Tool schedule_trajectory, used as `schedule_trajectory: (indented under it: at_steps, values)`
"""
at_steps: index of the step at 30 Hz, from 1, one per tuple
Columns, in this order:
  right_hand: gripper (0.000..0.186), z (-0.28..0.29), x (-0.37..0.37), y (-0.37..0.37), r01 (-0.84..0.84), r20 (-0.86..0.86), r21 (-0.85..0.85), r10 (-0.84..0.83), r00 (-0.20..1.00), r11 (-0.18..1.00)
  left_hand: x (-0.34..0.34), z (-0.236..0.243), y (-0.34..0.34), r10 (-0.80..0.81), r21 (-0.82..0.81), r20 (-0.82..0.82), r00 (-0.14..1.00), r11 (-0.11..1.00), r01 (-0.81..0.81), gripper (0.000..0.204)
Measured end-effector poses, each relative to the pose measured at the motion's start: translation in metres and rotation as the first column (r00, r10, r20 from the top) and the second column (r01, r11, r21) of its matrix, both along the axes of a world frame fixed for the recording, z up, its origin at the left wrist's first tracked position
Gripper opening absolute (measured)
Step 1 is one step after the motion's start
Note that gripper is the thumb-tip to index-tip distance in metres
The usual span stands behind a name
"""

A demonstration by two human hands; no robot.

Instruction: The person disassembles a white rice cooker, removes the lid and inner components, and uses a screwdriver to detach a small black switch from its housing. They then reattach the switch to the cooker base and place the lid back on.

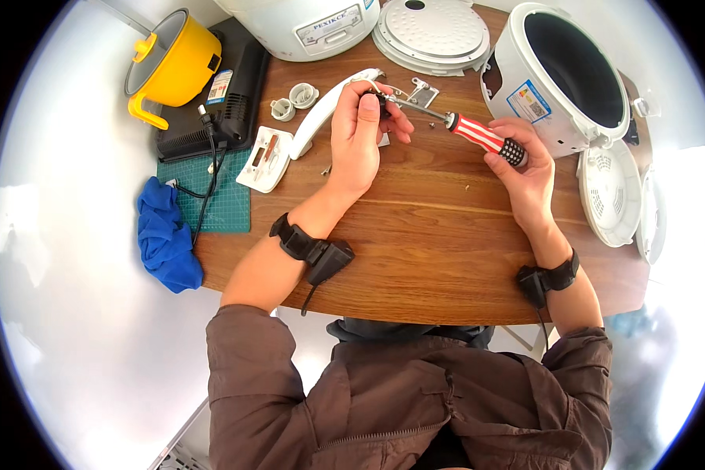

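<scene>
My right hand [529,164] is wrapped around the red-and-white striped handle of a screwdriver [476,131]. Its shaft points left, and the tip meets a small dark part with metal bits [383,102]. My left hand [357,142] pinches that part between thumb and fingers, which hide much of it. Behind the left hand lies a long, curved white plastic piece [319,117]. A white panel [265,174] with a brown strip on it rests beside that piece. Just beyond the screwdriver shaft is a small metal bracket [423,93].
An open white cooker body [507,51] stands at right, another [290,35] at the back. A round cover [433,31] lies between them; perforated white covers [609,196] sit at the right edge. Left are a yellow pot [176,66], black appliance [239,117], green mat [235,207] and blue cloth [164,239].
</scene>
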State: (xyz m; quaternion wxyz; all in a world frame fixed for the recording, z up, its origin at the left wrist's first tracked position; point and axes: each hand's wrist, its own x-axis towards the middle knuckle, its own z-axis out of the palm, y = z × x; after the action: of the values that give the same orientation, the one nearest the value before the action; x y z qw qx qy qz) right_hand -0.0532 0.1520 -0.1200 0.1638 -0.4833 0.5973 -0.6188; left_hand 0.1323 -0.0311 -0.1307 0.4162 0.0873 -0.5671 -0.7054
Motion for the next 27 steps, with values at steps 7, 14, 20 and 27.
schedule_trajectory:
  at_steps: [7, 14, 20, 27]
  values:
    - [0.035, 0.013, 0.009, 0.001, -0.02, 0.122, 0.317, -0.02, 0.992, 0.948, 0.001, 0.001, -0.001, 0.035, -0.042, 0.0, 0.999, 0.998, -0.035, 0.031]
    - [0.043, 0.009, 0.01, 0.0, -0.01, 0.134, 0.117, -0.006, 0.991, 0.993, 0.002, 0.0, -0.001, 0.029, -0.051, 0.004, 1.0, 0.998, -0.029, 0.03]
    - [0.047, 0.01, 0.004, 0.003, 0.078, -0.222, 0.105, -0.054, 0.973, 0.991, 0.002, -0.001, -0.002, 0.028, -0.052, 0.009, 1.0, 0.998, -0.027, 0.03]
    - [0.032, 0.012, 0.012, 0.01, -0.055, 0.473, 0.01, 0.044, 0.88, 0.998, 0.0, 0.002, 0.001, -0.011, -0.074, 0.016, 1.0, 0.997, 0.012, 0.033]
